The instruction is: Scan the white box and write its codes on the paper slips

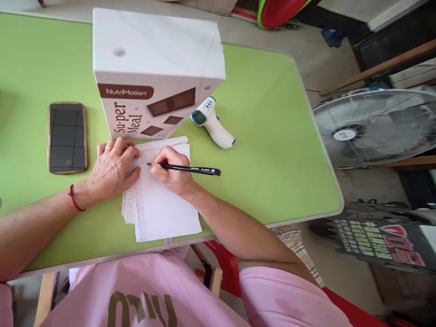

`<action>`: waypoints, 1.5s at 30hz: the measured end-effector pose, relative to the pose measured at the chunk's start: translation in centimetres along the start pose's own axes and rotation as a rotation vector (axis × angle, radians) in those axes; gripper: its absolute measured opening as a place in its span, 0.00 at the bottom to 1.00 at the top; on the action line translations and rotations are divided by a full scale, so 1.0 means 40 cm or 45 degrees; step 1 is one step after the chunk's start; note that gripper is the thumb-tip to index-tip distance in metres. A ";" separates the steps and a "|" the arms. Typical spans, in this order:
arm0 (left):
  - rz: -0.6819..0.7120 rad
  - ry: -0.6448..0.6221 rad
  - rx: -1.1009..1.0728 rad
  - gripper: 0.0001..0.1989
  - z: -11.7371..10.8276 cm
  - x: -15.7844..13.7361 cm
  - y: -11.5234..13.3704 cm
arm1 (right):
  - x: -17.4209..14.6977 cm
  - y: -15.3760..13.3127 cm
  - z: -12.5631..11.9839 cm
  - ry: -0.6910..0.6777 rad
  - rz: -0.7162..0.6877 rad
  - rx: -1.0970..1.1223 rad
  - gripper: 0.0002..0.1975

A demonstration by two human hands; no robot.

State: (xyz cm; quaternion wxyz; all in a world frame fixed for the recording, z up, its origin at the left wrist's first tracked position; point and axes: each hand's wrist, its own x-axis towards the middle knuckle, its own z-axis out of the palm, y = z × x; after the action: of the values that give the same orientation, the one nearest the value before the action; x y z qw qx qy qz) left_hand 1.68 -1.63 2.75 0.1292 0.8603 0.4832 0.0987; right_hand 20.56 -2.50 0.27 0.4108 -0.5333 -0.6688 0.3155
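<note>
My right hand (174,170) grips a black pen (200,170), its tip touching the top sheet of white paper (170,211). Rows of small handwriting run down the left side of that sheet, and more written sheets (128,205) lie under it. My left hand (116,164) rests on the left edge of the papers, fingers bent and thumb apart, holding nothing. Just beyond the papers stands a white box (156,45) with brown printing on its side.
Left of the box a smartphone (67,137) in a brown case lies on the green table (272,150). A white and blue infrared thermometer (214,123) lies to the right of the box. Past the table's right edge is a fan (378,127).
</note>
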 end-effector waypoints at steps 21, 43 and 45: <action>-0.014 -0.029 0.013 0.12 -0.001 0.001 0.001 | -0.003 0.009 0.005 0.032 -0.041 0.002 0.09; 0.056 0.359 -0.170 0.06 0.025 -0.005 -0.027 | 0.015 -0.027 -0.173 -0.427 -0.527 -1.471 0.17; 0.092 0.556 -0.290 0.08 0.024 -0.005 -0.030 | 0.020 -0.017 -0.178 -0.438 -0.405 -1.479 0.20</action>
State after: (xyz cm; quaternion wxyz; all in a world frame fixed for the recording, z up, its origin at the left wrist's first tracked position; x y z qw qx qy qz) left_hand 0.89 -1.33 1.46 0.1141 0.8151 0.4544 0.3406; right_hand 26.48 -1.98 4.35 -0.0179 -0.5051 -0.8589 -0.0834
